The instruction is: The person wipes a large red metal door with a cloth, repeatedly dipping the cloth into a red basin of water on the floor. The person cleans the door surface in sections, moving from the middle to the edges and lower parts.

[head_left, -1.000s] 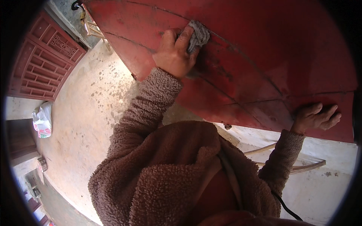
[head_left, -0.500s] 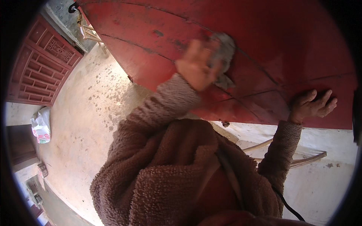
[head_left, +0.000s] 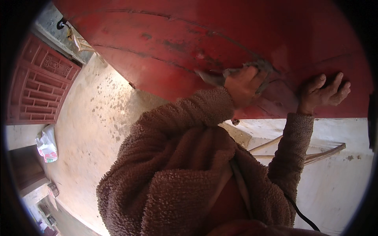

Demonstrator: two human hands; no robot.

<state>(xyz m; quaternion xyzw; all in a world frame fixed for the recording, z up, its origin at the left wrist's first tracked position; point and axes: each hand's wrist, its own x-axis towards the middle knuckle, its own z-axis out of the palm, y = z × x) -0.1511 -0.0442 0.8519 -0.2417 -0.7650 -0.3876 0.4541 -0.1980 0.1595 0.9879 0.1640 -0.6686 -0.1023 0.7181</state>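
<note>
My left hand (head_left: 245, 85) is closed over a grey cloth (head_left: 214, 78) and presses it against a red, worn wooden surface (head_left: 315, 35). Part of the cloth bunches up past my fingers, and a loose corner trails out to the left. Dark seams and scuffed patches run across the red boards. Near the lower right edge of that surface, my right hand (head_left: 325, 93) rests with its fingers spread and holds nothing. Brown fleecy sleeves cover both my forearms.
A red lattice-patterned wooden panel (head_left: 43, 80) stands at the far left, with a white plastic bag (head_left: 47, 143) below it. Pale, stained floor (head_left: 94, 118) lies to my left. Wooden bars (head_left: 325, 153) show beyond my right forearm.
My left hand has slid the cloth to the right and nearer to me, towards my right hand. The right hand keeps about the same place. The whole view has shifted slightly.
</note>
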